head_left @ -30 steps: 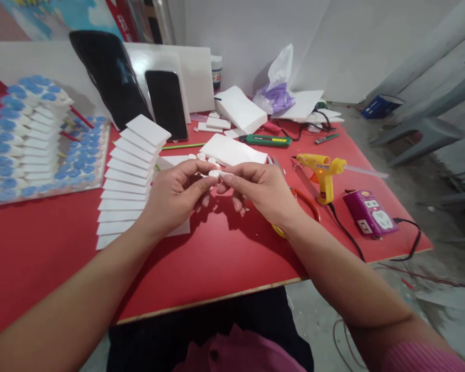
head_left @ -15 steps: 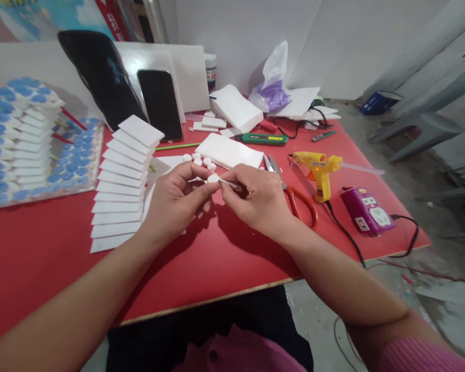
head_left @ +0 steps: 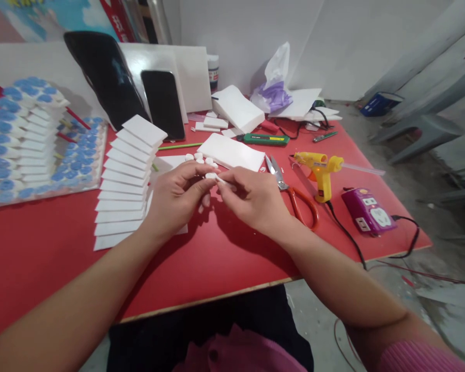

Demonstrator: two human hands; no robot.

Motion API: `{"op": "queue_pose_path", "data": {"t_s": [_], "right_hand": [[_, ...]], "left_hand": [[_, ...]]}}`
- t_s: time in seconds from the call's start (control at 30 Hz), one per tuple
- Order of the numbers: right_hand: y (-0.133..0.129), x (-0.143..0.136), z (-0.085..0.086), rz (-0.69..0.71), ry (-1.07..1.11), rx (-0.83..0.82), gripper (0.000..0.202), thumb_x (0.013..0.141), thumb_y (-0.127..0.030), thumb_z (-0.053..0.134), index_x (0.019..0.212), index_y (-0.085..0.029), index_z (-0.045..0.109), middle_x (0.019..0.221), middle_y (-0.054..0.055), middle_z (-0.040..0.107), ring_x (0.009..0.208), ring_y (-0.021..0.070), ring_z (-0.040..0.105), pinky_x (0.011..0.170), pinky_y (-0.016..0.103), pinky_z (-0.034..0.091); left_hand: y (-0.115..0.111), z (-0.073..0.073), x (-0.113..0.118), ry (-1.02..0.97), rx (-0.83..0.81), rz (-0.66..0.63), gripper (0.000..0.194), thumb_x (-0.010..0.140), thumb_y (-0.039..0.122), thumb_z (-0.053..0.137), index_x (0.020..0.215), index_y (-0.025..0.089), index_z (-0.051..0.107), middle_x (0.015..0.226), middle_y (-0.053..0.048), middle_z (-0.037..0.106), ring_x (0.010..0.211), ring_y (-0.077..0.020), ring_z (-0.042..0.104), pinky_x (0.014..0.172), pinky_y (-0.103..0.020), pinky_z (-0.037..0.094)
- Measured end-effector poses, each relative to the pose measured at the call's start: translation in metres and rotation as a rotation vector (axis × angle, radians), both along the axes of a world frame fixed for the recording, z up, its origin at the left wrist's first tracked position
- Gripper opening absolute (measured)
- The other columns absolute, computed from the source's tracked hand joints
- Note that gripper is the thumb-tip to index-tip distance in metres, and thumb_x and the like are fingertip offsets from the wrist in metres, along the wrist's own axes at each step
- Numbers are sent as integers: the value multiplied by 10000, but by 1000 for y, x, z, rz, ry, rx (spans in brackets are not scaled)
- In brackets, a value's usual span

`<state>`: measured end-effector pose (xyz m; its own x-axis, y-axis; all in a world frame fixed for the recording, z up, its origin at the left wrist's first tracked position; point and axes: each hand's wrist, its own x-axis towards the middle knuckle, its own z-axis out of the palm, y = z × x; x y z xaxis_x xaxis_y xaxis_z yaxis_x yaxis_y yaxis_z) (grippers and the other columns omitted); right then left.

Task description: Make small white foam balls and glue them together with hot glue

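Between my two hands is a small white roll with a thin white strip trailing from it (head_left: 211, 176). My left hand (head_left: 180, 195) pinches the roll between thumb and fingers. The strip's right end is pinched by my right hand (head_left: 256, 199), whose fingers partly hide it. Several small white rolls (head_left: 199, 156) lie just behind my hands. A fanned stair of white panels (head_left: 122, 188) stands left of my left hand. Behind my right hand lies a white stack of sheets (head_left: 231, 152), with orange-handled scissors (head_left: 303, 206) to the right.
A blue-and-white model (head_left: 34, 139) occupies the table's left side. Two dark phones (head_left: 163, 106) lean at the back. A green cutter (head_left: 265, 139) lies behind the sheets. At right are a yellow glue gun (head_left: 320, 170) and a purple power socket (head_left: 368, 209) with cables.
The view has shifted slightly, so the objects at left appear a little further right. Both hands still hold the white piece, which has turned slightly between the fingers.
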<state>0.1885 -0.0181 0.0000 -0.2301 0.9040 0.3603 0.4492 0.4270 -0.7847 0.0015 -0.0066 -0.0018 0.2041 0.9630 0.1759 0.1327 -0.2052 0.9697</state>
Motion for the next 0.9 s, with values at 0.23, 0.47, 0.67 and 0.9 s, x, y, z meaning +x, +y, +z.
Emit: {"op": "queue_pose_path", "data": {"t_s": [0.23,0.47,0.67,0.9], "right_hand": [[14,6,11,260,682,-931,425,962,-577,695,948,-153,719,901,112,807,573,137,680,474,229,556],[18,9,9,352,845,-1062,253,887,-336,827,1016,-127,766,890,72,814,517,74,575,434,167,517],[18,9,10,257,814,-982,321,735,-350,948,854,-120,760,830,53,798,504,51,562,416,154,463],[12,5,10,141,682,-754,337,773,-395,922,853,-140,718,746,28,776,458,63,580,392,168,447]], "left_hand": [[8,2,-11,38,89,11,183,910,333,782,1070,259,830,1053,-50,788,635,-131,645,615,-287,532],[8,4,-11,111,145,-31,176,940,330,749,1071,266,847,1107,-69,791,897,-203,717,737,-288,557],[8,2,-11,122,143,-29,206,938,357,750,1085,241,837,1077,-84,782,796,-200,701,685,-326,556],[7,-1,-9,110,121,-25,227,935,372,755,1094,231,834,1052,-90,777,770,-198,693,667,-336,542]]}}
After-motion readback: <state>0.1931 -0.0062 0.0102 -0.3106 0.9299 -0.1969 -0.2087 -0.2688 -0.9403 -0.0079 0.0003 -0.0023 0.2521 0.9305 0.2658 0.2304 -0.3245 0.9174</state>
